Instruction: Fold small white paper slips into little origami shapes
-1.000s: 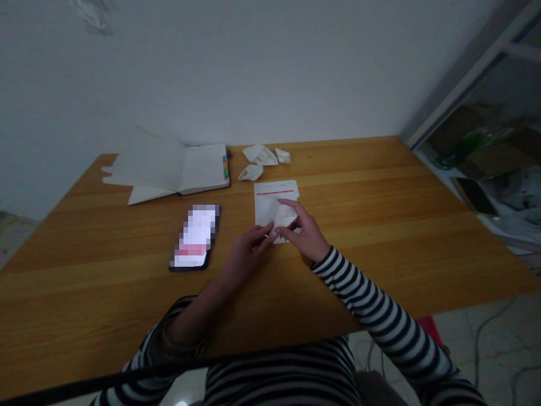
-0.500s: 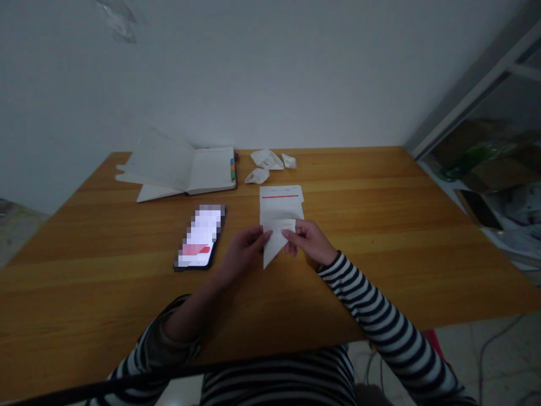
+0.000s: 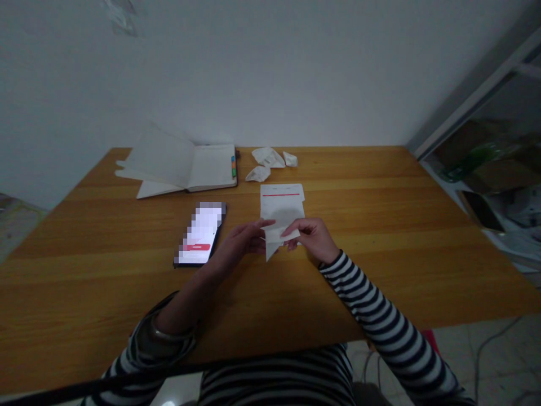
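Above the table, a small piece of white folded paper (image 3: 273, 248) hangs between my hands, one pointed corner facing down toward me. My right hand (image 3: 313, 238) pinches its right side, thumb on top and fingers underneath. At the left side, my left hand (image 3: 245, 239) has its fingers around the edge, with the thumb side stretched along the top; some fingertips are hidden behind the paper. Just beyond lies a white sheet (image 3: 282, 206) with a red line near its far edge, partly covered by my hands and the folded paper.
A phone (image 3: 200, 234) with a lit, blurred screen lies left of my hands. Behind it, an open notebook (image 3: 211, 166) with coloured tabs rests near the wall. Several crumpled white papers (image 3: 268, 158) sit at the table's back. Shelves with assorted items stand at the right.
The folded paper has tilted flatter, its pointed corner a little higher. My left hand's fingers have shifted up and stretched out along its edge; the right hand keeps its pinch.
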Motion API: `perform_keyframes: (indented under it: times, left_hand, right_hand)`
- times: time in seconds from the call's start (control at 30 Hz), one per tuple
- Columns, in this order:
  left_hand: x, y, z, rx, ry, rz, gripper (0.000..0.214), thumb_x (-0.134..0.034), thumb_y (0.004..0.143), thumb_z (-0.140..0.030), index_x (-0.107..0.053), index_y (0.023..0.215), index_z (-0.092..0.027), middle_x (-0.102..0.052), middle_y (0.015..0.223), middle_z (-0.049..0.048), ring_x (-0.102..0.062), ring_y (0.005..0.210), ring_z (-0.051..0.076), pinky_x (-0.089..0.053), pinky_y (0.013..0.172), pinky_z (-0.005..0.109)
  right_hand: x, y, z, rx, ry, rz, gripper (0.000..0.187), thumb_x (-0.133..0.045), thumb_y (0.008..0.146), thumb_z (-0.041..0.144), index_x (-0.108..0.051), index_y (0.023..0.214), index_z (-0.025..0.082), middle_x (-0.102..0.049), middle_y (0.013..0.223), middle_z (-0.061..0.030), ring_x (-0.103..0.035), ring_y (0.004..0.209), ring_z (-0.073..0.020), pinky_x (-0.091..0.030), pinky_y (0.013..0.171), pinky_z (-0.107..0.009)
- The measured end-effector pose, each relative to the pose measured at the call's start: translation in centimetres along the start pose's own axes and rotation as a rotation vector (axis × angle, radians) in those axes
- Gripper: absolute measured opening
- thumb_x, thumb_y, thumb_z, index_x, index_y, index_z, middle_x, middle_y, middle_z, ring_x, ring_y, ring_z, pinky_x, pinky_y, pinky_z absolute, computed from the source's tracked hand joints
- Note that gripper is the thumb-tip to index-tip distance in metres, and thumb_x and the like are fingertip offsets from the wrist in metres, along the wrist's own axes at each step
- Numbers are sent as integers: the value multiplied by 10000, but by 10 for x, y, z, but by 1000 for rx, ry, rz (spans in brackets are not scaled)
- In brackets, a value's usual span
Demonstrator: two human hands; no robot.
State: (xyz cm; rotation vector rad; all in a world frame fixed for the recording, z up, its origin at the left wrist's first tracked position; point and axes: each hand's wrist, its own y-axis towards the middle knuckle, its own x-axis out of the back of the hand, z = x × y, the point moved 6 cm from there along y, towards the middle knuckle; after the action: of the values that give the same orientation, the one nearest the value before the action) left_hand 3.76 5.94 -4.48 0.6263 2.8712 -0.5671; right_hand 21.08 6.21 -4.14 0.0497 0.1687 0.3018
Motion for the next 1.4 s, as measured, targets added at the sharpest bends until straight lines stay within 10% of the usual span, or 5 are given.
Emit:
perform_keyframes:
  times: [0.2, 0.43, 0.63, 1.0, 1.4]
  left_hand:
    - [-3, 1, -2, -103, 326, 19, 335, -744, 799, -462, -805, 924, -158, -773, 796, 54, -652, 668, 155, -479, 631, 239]
    - [8, -5, -15, -290, 408, -249, 323, -711, 824, -434, -801, 991, -172, -795, 857, 61, -695, 740, 204, -553, 698, 312]
    - [4, -6, -11, -333, 551, -275, 310, -666, 864, -413, -795, 1047, -199, -801, 892, 45, -706, 781, 222, -544, 737, 324]
    - [-3, 8, 13, -95, 93, -134, 432, -717, 794, -545, -780, 924, -137, -765, 817, 84, -684, 736, 205, -541, 719, 314]
    - [-6, 9, 12, -45, 120, -122, 489, -829, 690, -439, -747, 1050, -119, -783, 866, 92, -710, 780, 220, -511, 719, 309]
  right_hand:
    - [-11, -6, 13, 123, -207, 40, 185, -618, 865, 225, -777, 778, 189, -716, 699, -23, -657, 576, -113, -559, 566, -238]
    - [-3, -5, 14, 49, -19, -52, 408, -569, 931, 500, -673, 1232, 244, -697, 894, -39, -685, 680, -137, -571, 586, -261]
    - [-2, -3, 2, -96, 46, -94, 449, -698, 813, 571, -792, 936, 149, -703, 656, -32, -663, 538, -135, -576, 526, -257]
    - [-2, 1, -20, -137, 64, -228, 382, -881, 605, 392, -793, 896, 161, -758, 752, -42, -711, 663, -172, -650, 667, -374]
    - [-4, -4, -22, -70, -189, -321, 256, -839, 680, 363, -792, 875, 204, -746, 723, -49, -706, 681, -208, -625, 640, -365]
